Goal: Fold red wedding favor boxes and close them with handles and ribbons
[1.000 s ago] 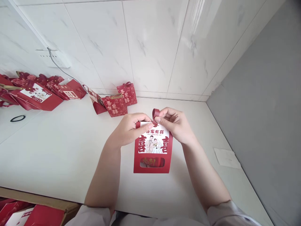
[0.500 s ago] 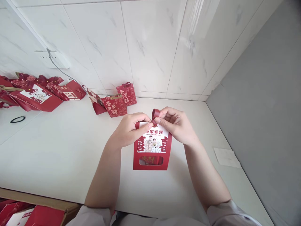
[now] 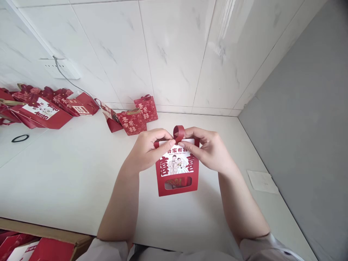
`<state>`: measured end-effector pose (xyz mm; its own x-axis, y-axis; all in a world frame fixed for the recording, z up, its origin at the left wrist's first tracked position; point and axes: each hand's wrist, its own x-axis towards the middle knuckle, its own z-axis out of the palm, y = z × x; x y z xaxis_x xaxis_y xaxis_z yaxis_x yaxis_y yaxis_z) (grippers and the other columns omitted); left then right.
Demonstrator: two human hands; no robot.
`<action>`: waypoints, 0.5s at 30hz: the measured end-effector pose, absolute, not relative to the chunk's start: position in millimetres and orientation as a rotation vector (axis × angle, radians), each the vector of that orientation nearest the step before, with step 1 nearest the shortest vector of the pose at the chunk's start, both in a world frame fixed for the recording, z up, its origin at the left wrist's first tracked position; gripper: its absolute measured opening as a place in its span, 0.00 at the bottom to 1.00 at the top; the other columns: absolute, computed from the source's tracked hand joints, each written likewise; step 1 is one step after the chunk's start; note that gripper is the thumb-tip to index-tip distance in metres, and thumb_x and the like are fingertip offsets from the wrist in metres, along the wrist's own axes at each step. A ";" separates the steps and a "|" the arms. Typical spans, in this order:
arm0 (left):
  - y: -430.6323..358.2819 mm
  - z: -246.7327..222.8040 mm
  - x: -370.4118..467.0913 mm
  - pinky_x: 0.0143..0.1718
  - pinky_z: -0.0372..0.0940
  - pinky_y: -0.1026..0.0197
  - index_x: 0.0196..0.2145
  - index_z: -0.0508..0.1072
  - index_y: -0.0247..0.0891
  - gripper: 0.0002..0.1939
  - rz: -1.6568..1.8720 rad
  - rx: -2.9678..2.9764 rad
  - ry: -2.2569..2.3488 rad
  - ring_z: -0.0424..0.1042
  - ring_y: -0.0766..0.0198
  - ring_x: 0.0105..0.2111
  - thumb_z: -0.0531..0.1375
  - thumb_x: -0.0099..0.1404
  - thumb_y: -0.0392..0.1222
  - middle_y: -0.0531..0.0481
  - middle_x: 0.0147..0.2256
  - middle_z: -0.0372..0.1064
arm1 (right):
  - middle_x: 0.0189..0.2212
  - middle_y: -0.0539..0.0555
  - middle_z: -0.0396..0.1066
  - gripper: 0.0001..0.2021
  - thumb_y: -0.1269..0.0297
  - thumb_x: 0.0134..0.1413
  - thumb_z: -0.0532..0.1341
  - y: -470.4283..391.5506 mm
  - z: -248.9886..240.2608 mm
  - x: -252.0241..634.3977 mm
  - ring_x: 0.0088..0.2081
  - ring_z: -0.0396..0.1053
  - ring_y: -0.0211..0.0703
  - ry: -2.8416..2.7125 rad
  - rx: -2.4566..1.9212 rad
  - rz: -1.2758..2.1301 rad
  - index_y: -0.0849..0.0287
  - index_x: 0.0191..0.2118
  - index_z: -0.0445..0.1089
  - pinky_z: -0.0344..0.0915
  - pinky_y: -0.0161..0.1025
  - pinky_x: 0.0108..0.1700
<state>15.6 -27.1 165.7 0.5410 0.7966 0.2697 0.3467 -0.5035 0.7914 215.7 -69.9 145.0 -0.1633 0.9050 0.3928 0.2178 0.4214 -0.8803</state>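
Note:
A red gift box (image 3: 178, 183) with a white label showing a couple stands upright in front of me, a small window near its bottom. My left hand (image 3: 153, 148) pinches its top edge left of the centre. On the right of the centre, my right hand (image 3: 203, 146) pinches the same top edge, thumb in front and fingers behind. Between the two hands a dark red ribbon loop (image 3: 178, 133) rises from the top. The fastening at the base of the loop is partly hidden by my thumbs.
Several red gift boxes (image 3: 59, 117) crowd the back left of the white table (image 3: 67, 181), with more (image 3: 133, 123) by the tiled wall. A black band (image 3: 20, 138) lies at left. A cardboard box (image 3: 78, 239) is at lower left, a white sheet (image 3: 262, 182) at right.
My right hand has moved from the ribbon loop to the box's top edge. The loop now faces forward more openly, and the box has turned and tilted slightly.

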 end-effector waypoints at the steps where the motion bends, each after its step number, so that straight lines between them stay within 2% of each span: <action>1: -26.7 165.7 15.3 0.26 0.58 0.65 0.29 0.73 0.36 0.10 0.826 2.096 0.912 0.65 0.69 0.26 0.59 0.67 0.43 0.53 0.27 0.69 | 0.41 0.53 0.78 0.09 0.65 0.61 0.62 -69.6 144.8 216.2 0.40 0.75 0.43 -1.655 -1.003 0.817 0.55 0.46 0.75 0.70 0.38 0.38; 8: -26.1 167.2 14.0 0.27 0.57 0.64 0.30 0.71 0.36 0.09 0.789 2.176 0.873 0.64 0.69 0.28 0.58 0.67 0.41 0.53 0.28 0.68 | 0.36 0.51 0.78 0.09 0.66 0.62 0.62 -67.3 143.0 216.9 0.33 0.72 0.38 -1.728 -1.015 0.670 0.53 0.45 0.78 0.66 0.37 0.34; 12: -26.3 168.9 12.2 0.27 0.56 0.64 0.30 0.70 0.37 0.09 0.746 2.233 0.900 0.62 0.69 0.26 0.58 0.67 0.41 0.54 0.28 0.67 | 0.38 0.52 0.78 0.09 0.65 0.62 0.61 -68.1 143.6 215.9 0.37 0.75 0.40 -1.655 -1.020 0.805 0.54 0.45 0.78 0.68 0.37 0.37; 15: -23.6 167.8 9.9 0.26 0.55 0.64 0.28 0.69 0.38 0.10 0.648 2.265 0.994 0.62 0.69 0.27 0.59 0.66 0.44 0.55 0.29 0.67 | 0.39 0.52 0.79 0.09 0.67 0.63 0.60 -66.5 141.1 215.3 0.39 0.75 0.40 -1.666 -1.039 0.868 0.55 0.45 0.76 0.69 0.37 0.38</action>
